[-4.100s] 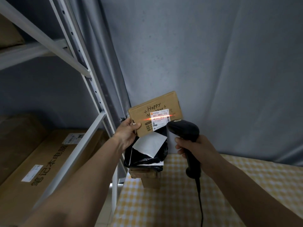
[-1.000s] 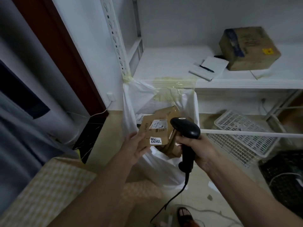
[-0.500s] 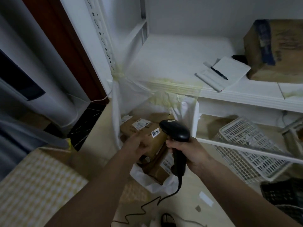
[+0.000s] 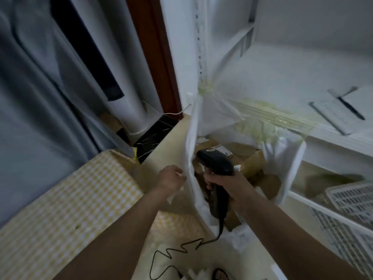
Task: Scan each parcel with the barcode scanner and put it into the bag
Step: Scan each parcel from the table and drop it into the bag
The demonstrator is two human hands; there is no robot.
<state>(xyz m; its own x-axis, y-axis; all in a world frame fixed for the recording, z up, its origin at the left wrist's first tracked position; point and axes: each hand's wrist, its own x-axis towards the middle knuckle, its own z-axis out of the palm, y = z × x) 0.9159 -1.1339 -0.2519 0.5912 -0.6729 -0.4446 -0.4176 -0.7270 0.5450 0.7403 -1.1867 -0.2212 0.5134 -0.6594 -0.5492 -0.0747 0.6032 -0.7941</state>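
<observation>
A white bag [image 4: 192,138] hangs open, taped to the white shelf's post and edge. Several brown cardboard parcels [image 4: 252,158] with white labels lie inside it. My right hand [image 4: 229,185] grips the handle of the black barcode scanner [image 4: 218,162] over the bag's mouth. The scanner's coiled cable [image 4: 181,247] trails down to the floor. My left hand [image 4: 170,178] is just outside the bag's left rim, fingers loosely curled, with no parcel in it. Motion blur hides whether it touches the rim.
The table with a yellow checked cloth [image 4: 80,199] is at lower left. A white shelf [image 4: 282,77] on the right carries a notebook and pen [image 4: 343,112]. A white plastic basket [image 4: 353,209] sits below. Grey curtain and a dark door frame stand at left.
My left hand let go of the brown parcel inside the bag and drew back out to the bag's left rim. The view swung further left and down. My right hand still holds the scanner.
</observation>
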